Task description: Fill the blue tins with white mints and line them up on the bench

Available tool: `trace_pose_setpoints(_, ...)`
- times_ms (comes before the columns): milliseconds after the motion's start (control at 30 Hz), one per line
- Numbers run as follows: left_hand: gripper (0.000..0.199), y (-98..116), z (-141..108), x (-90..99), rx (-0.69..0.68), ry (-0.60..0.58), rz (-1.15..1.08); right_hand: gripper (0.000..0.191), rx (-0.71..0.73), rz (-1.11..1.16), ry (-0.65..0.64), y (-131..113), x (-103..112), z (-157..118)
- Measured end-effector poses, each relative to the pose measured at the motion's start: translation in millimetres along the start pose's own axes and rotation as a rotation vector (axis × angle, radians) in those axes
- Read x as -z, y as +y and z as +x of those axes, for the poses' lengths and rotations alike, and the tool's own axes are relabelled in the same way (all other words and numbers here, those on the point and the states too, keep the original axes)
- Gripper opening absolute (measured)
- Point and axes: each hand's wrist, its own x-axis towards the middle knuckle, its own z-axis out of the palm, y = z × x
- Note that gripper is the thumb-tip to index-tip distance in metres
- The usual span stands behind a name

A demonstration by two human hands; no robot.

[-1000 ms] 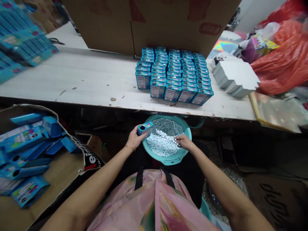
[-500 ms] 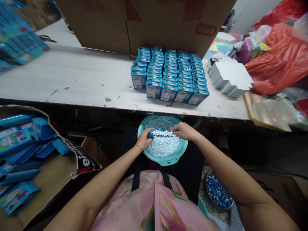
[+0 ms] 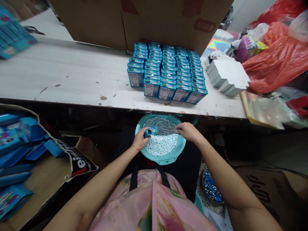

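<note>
A round turquoise basin (image 3: 153, 158) sits at my lap, filled with small white tablets (image 3: 162, 145). Over its left side my left hand (image 3: 140, 139) is closed around a small blue box (image 3: 152, 131), which has a dark round hole at its end. My right hand (image 3: 189, 131) is closed on the end of a clear scoop (image 3: 167, 129), blurred by motion, which extends over the tablets toward the box. The scoop looks bare of tablets. Whether its tip touches the box I cannot tell.
Rows of similar blue boxes (image 3: 166, 91) stand on the white table (image 3: 79, 85), before a large cardboard box (image 3: 158, 25). Stacked white pieces (image 3: 228, 75) and orange plastic bags (image 3: 276, 61) are rightward. At left, an open carton (image 3: 51, 179) holds more blue boxes; a bowl of shiny blue pieces (image 3: 211, 186) stands low right.
Tablets that lay in the scoop at the box's mouth no longer show there. My right hand has drawn slightly right, and the blue box is now turned with its hole facing up.
</note>
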Motion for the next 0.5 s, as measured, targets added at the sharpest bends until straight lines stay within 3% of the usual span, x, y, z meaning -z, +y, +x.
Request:
trace_pose_setpoints(100, 0.043, 1, -4, 7.4, 0.066, 0.059, -0.035, 0.034, -0.192, -0.016, 0.002, 6, -60, 11)
trace_pose_setpoints(200, 0.044, 6, -6, 14.8, 0.122, 0.111, -0.051, 0.035, -0.189, 0.012, -0.062, -19, -118, 20)
trace_pose_setpoints(267, 0.045, 9, -6, 18.0, 0.140, 0.148, -0.059, 0.034, -0.151, 0.062, -0.092, -37, -143, 23)
trace_pose_setpoints(367, 0.047, 10, -4, 20.3, 0.156, 0.184, -0.065, 0.037, -0.116, 0.163, -0.128, -46, -159, 27)
trace_pose_setpoints(500, 0.049, 8, -3, 23.7, 0.170, 0.195, -0.101, 0.044, -0.098, 0.322, -0.174, -26, -157, 31)
